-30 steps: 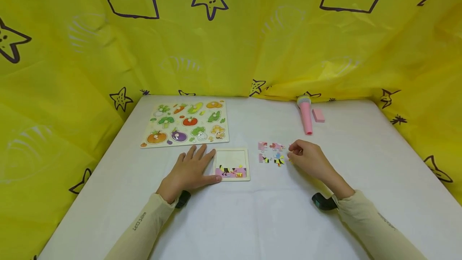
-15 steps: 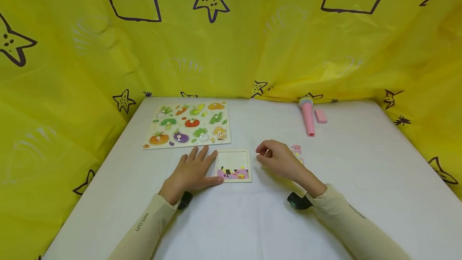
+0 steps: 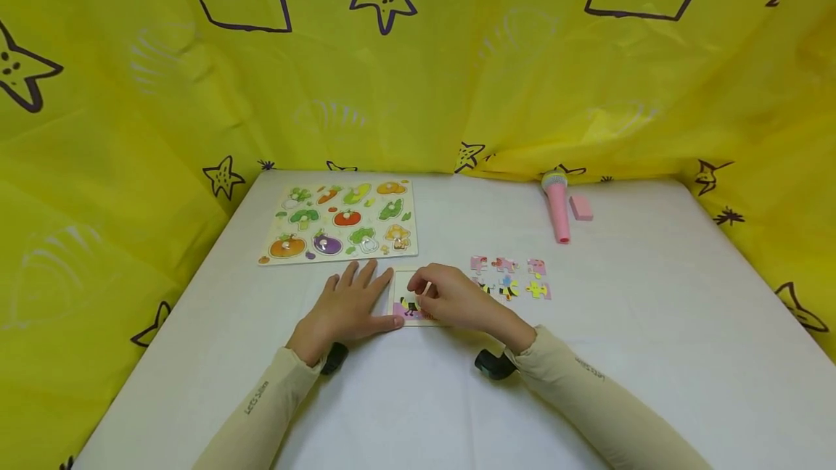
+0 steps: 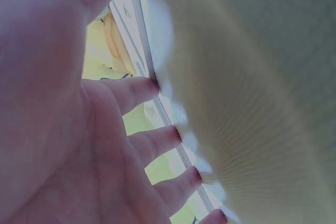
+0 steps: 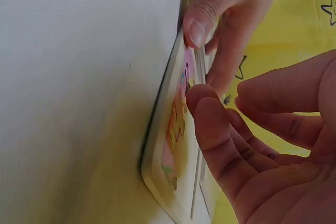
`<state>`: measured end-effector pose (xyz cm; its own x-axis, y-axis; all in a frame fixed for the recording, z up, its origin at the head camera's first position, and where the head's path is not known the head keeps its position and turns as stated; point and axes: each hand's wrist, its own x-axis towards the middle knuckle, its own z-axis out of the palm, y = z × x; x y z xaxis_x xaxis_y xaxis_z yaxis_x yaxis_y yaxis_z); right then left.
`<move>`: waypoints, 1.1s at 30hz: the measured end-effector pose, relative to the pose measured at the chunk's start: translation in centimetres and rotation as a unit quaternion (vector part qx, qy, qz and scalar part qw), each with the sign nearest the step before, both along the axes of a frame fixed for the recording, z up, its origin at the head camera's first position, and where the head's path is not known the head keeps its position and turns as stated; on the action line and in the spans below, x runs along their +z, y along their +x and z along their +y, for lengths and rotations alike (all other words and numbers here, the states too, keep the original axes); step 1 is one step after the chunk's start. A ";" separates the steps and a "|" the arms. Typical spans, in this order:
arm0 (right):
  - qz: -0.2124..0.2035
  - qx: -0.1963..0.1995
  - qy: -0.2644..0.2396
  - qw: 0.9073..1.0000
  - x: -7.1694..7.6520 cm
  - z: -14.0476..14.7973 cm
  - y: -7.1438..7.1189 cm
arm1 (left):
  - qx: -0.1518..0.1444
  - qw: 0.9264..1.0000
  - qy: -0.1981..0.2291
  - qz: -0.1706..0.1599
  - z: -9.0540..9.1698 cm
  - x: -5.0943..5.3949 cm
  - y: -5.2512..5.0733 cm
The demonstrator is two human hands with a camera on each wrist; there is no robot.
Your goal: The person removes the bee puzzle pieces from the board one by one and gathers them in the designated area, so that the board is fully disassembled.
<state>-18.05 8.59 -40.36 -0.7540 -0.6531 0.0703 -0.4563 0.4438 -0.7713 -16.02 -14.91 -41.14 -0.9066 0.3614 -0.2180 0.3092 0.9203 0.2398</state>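
Observation:
My left hand (image 3: 349, 310) lies flat with spread fingers at the left side of a small wooden puzzle tray (image 3: 405, 272). Its thumb rests on the tray's lower left corner. Fitted puzzle pieces (image 3: 406, 307) with a bee picture on pink fill the tray's lower strip; the upper part shows bare board. Over the tray's right half hovers my right hand (image 3: 457, 299), thumb and fingers loosely bent. No piece shows between its fingers in the right wrist view. Several loose jigsaw pieces (image 3: 538, 289) lie in two rows right of the tray, partly covered by this hand.
A vegetable peg puzzle board (image 3: 339, 238) lies behind the left hand. Farther back on the right are a pink toy microphone (image 3: 557, 212) and a pink block (image 3: 581, 207). A yellow patterned curtain (image 3: 418, 93) encloses the white table (image 3: 653, 296) at the back and sides.
My right hand has moved left from the loose pieces to above the tray, uncovering the right-hand loose pieces. The left hand stays at the tray.

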 end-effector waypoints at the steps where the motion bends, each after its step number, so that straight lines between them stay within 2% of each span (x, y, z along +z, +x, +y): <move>1: 0.004 0.004 0.002 1.000 -0.1 -0.3 0.0 | 0.000 1.000 0.000 0.001 0.0 0.0 0.0; 8: 0.041 0.019 0.047 0.998 -0.7 -1.4 0.0 | 0.001 1.000 0.003 -0.011 0.0 -0.2 0.0; 18: 0.028 0.032 0.124 0.991 0.1 -2.3 -0.1 | -0.012 1.000 0.006 -0.011 -0.4 -0.2 0.0; 26: 0.047 0.048 0.142 0.988 0.3 -2.5 -0.4 | -0.016 1.000 0.004 -0.008 -0.4 0.1 0.0; 33: 0.036 0.038 0.142 0.988 0.4 -2.8 -0.6 | -0.014 1.000 0.007 -0.008 -0.4 0.1 -0.1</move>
